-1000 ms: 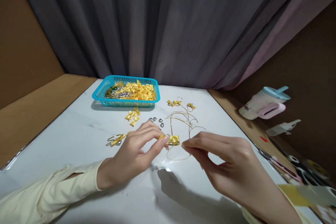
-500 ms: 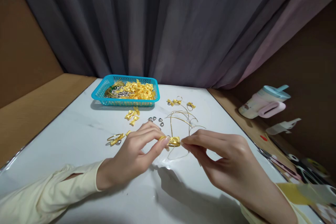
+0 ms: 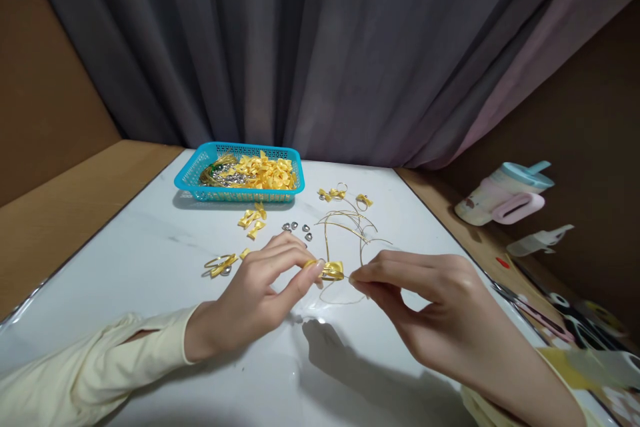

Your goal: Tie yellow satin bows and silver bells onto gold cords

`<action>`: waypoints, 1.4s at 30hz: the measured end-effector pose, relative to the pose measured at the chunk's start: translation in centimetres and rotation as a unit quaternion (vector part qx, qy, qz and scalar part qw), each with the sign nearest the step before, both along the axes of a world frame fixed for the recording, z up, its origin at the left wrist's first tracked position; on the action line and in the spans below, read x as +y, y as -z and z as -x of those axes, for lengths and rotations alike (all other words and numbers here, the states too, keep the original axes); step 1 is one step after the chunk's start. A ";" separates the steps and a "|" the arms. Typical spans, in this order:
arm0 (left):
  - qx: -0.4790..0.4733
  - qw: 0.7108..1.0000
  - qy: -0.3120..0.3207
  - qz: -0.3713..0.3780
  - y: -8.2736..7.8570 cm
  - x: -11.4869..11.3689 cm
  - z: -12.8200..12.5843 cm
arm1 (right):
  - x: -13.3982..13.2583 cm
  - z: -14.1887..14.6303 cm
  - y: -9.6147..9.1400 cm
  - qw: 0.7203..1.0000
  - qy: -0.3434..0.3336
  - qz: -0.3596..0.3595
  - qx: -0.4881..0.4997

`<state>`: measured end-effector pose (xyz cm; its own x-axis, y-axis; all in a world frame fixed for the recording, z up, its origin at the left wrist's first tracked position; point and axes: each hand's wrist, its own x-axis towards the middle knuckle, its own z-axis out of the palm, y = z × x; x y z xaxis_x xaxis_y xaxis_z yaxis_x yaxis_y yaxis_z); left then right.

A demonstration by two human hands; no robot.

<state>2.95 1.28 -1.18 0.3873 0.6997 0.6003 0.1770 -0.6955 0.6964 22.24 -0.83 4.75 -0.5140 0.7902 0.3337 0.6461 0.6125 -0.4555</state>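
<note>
Between thumb and fingers, my left hand [image 3: 273,280] pinches a yellow ribbon bow [image 3: 332,269] with a loop of gold cord around it. My right hand [image 3: 425,297] is closed just to the right, its thumb and fingertips pinching the thin end of a gold cord that runs out from the bow. Beyond the hands, loose gold cords [image 3: 345,221] lie curled on the white table. Several small silver bells or beads [image 3: 307,229] rest behind my left hand. A looped cord with a bow [image 3: 223,265] lies left of that hand.
A blue basket [image 3: 240,196] holds yellow bows, gold cord and silver pieces. Loose yellow bows [image 3: 256,229] lie before it. Finished-looking bows on cords [image 3: 335,195] sit farther back. At the right stand a tumbler [image 3: 487,197], a small bottle [image 3: 535,242] and scissors [image 3: 543,320].
My right hand has moved slightly right, away from the bow, with a short stretch of cord showing between. My left hand and the bow stay almost in place.
</note>
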 end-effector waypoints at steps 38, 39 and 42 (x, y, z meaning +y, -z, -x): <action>-0.114 0.916 0.064 0.379 0.1 0.3 -0.1 | 3.5 -2.1 1.4 0.846 -0.011 0.417 0.331; -0.111 0.920 0.050 0.371 0.1 0.2 -0.1 | 2.3 -1.7 1.5 0.877 0.026 0.355 0.321; -0.090 0.939 0.000 0.331 0.1 -0.2 -0.1 | -1.4 0.2 2.3 0.928 0.095 0.211 0.293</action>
<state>3.04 1.09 -1.23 0.3206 0.9430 0.0890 0.0146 -0.0989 0.9950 22.04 -2.23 2.49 -0.1794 0.9719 0.1524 0.2906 0.2004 -0.9356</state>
